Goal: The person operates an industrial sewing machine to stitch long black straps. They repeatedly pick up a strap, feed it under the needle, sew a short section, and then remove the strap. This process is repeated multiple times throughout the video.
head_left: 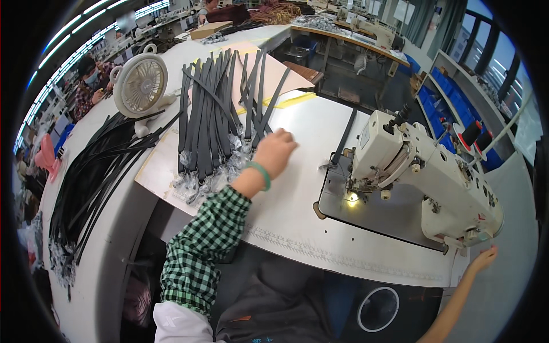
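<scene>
My left hand (274, 154), in a green-and-black checked sleeve with a green bangle (260, 175), is over the white table beside a pile of dark straps (209, 111). Its fingers are loosely bent and apart, and nothing shows in them. The straps' near ends carry hardware in clear plastic wrap (200, 184). My right hand (484, 259) is at the right end of the white sewing machine (420, 166), just below its handwheel; its fingers look loose, with no held object visible. One dark strap (345, 137) lies left of the machine head, under whose needle area a lamp glows.
A small fan (140, 86) stands at the left, behind more black straps (94, 183) draped over a side table. Pink sheets with yellow tape (297, 100) lie beneath the pile. Thread spools (472, 134) and blue bins (443, 94) are at the right. Another person (91, 80) sits far left.
</scene>
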`<state>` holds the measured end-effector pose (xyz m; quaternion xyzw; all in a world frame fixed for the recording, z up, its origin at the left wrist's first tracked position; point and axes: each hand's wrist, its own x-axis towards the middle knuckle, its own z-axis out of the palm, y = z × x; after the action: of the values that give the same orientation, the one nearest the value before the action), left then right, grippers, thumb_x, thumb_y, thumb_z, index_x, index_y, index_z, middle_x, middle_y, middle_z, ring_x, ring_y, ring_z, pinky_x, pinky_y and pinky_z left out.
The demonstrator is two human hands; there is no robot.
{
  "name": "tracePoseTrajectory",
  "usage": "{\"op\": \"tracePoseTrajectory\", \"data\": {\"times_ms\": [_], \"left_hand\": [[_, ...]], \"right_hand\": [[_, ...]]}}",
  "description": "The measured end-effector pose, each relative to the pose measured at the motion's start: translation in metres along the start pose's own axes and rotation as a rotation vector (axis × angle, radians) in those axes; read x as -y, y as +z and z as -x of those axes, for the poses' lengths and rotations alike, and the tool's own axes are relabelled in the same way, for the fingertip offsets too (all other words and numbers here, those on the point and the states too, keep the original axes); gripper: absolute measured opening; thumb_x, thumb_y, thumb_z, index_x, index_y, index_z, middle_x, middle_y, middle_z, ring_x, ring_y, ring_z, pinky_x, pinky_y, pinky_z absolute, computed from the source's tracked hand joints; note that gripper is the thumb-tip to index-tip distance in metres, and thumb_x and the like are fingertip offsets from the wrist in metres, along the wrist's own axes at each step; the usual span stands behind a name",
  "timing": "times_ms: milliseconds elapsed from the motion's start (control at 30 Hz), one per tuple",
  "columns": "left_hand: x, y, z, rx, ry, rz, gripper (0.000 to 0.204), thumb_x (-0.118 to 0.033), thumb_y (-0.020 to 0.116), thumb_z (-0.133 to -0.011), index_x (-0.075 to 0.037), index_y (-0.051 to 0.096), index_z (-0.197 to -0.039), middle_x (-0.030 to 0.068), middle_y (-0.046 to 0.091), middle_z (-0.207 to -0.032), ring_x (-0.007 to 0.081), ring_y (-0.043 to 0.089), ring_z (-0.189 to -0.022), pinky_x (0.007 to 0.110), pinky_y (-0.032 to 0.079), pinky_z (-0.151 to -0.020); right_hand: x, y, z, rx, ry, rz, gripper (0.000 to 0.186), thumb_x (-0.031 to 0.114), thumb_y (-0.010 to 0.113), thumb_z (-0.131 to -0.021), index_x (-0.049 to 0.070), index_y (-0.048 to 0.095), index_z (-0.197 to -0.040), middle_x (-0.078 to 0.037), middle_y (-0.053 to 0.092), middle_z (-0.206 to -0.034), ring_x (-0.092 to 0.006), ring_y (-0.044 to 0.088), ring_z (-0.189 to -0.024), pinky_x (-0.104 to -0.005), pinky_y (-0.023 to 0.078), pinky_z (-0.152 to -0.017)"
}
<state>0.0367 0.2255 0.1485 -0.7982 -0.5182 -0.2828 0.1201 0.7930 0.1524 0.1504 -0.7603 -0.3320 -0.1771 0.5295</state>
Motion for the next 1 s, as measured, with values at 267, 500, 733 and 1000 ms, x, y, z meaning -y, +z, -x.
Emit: {"op": "tracePoseTrajectory", "data": {"times_ms": [267,500,733,1000], "left_hand": [[0.055,-0.025,0.012,0.375,0.119,-0.163,0.025,0.001,0.051,-0.069,-0.007,0.061,-0.090,0.0050,0.056,-0.096,0.0237,0.052,-0.093,0.036,0.043,-0.082],[0.062,0.006,-0.003,0.388,-0.481,-0.403,0.016,-0.010,0.051,-0.078,-0.002,0.059,-0.089,0.0121,0.061,-0.084,0.0246,0.061,-0.082,0.033,0.050,-0.068],[0.069,0.019,-0.032,0.499,-0.576,-0.484,0.020,-0.009,0.052,-0.078,-0.001,0.056,-0.096,0.0127,0.063,-0.088,0.0250,0.062,-0.084,0.034,0.049,-0.065],[0.084,-0.030,-0.025,0.572,-0.480,0.221,0.028,0.007,0.054,-0.068,-0.008,0.067,-0.088,0.0140,0.062,-0.087,0.0292,0.059,-0.081,0.037,0.047,-0.075]], "right_hand": [[0.206,-0.024,0.254,0.588,-0.597,-0.153,0.009,0.005,0.060,-0.076,0.003,0.054,-0.083,-0.007,0.054,-0.072,-0.0153,0.050,-0.059,-0.0280,0.040,-0.053],[0.265,-0.012,0.325,0.759,-0.975,-0.457,0.016,0.003,0.064,-0.065,0.006,0.054,-0.077,-0.007,0.054,-0.062,-0.0249,0.053,-0.051,-0.0330,0.042,-0.047],[0.282,-0.012,0.352,0.886,-0.984,-0.535,0.012,0.004,0.065,-0.066,0.007,0.056,-0.074,-0.006,0.055,-0.062,-0.0215,0.054,-0.050,-0.0297,0.043,-0.046],[0.274,-0.007,0.353,1.089,-0.761,-0.486,0.013,0.004,0.066,-0.065,0.006,0.057,-0.074,-0.006,0.057,-0.064,-0.0194,0.059,-0.055,-0.0273,0.046,-0.050]]}}
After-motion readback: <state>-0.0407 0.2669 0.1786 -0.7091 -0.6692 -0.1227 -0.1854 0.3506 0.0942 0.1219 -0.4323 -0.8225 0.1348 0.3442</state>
